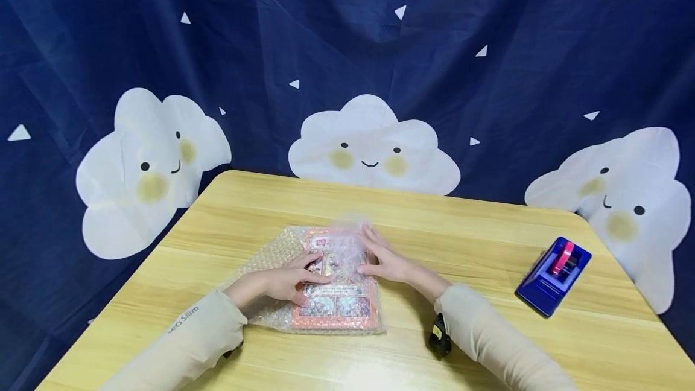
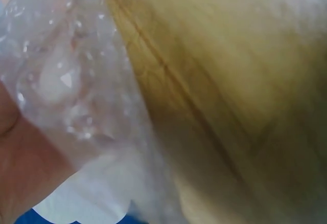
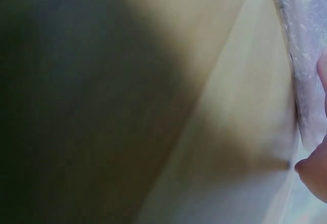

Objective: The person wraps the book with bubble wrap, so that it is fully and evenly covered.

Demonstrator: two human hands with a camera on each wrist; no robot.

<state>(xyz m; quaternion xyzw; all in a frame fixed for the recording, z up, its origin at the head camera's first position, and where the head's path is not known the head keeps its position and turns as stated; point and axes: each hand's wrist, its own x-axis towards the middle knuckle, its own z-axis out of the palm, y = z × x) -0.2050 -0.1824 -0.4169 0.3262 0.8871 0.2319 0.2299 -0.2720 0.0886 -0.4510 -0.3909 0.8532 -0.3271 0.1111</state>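
A flat red-and-white printed package (image 1: 334,306) lies on the table inside clear bubble wrap (image 1: 271,257), with printed panels showing through. My left hand (image 1: 288,282) rests on the left half of it, fingers spread across the front. At the upper right edge is my right hand (image 1: 387,260), its thumb and fingers apart over the wrap beside a blurred raised flap (image 1: 350,231). In the left wrist view the bubble wrap (image 2: 66,75) overlaps part of the hand. The right wrist view catches fingertips (image 3: 312,175) close to the wrap's edge (image 3: 304,81).
A blue tape dispenser (image 1: 554,276) with a red part in it stands at the right of the wooden table (image 1: 461,318). Behind the table hangs a dark blue curtain (image 1: 347,35) printed with smiling clouds. Loose bubble wrap spreads left of the package.
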